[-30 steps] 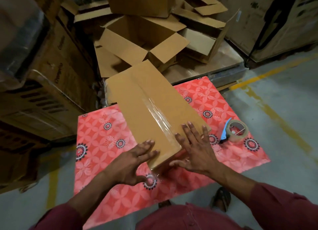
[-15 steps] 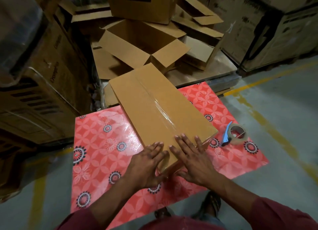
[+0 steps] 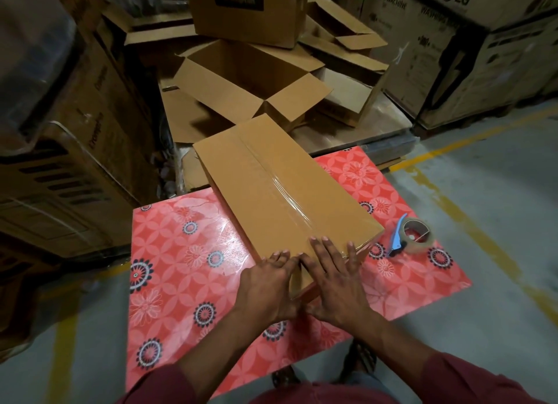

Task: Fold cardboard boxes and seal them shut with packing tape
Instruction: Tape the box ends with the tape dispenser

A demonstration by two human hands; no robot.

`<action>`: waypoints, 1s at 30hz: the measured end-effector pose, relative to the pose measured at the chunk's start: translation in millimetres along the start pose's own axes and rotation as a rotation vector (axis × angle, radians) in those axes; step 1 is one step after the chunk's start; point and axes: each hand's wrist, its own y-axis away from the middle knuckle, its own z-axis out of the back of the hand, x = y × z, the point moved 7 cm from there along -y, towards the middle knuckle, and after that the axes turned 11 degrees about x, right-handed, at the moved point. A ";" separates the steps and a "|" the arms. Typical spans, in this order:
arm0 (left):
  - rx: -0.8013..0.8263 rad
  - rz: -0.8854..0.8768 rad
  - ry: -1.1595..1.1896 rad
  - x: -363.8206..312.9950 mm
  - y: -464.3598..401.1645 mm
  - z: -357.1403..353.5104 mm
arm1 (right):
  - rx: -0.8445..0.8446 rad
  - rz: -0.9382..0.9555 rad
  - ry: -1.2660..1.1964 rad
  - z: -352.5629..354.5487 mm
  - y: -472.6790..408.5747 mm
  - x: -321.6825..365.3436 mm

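A long closed cardboard box (image 3: 271, 189) lies slantwise on a red flowered table (image 3: 181, 258). Clear packing tape (image 3: 280, 192) runs along its middle seam. My left hand (image 3: 268, 286) and my right hand (image 3: 335, 280) lie side by side, fingers straight, pressing flat on the box's near end where the tape comes over the edge. To the right of the box, a tape roll (image 3: 418, 237) with a blue-handled cutter (image 3: 397, 237) sits on the table.
Behind the table, open and flattened cardboard boxes (image 3: 250, 80) are piled on a pallet. Large cartons (image 3: 453, 50) stand at the right back, and stacked cartons (image 3: 75, 150) are close on the left. The grey floor has yellow lines (image 3: 471, 222).
My hands have come together at the box's near end, the left one moving up onto the top. The view has pulled back and up.
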 end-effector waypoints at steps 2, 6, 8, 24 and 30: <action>-0.091 -0.025 -0.028 2.8 1.9 -1.8 | -0.017 0.001 0.008 -2.9 -0.9 1.2; -0.214 -0.101 -0.079 6.7 1.6 -23.7 | -0.026 0.001 -0.003 -5.0 -2.5 1.6; -0.289 -0.127 -0.040 7.6 3.6 -25.2 | -0.014 0.006 -0.004 -6.0 -1.4 0.5; -0.445 -0.555 -0.097 49.5 3.0 -26.5 | 0.029 0.075 0.091 -3.2 2.8 -6.9; -0.533 -0.503 -0.132 45.6 8.0 -42.0 | -0.026 0.010 0.030 -1.9 0.4 -1.2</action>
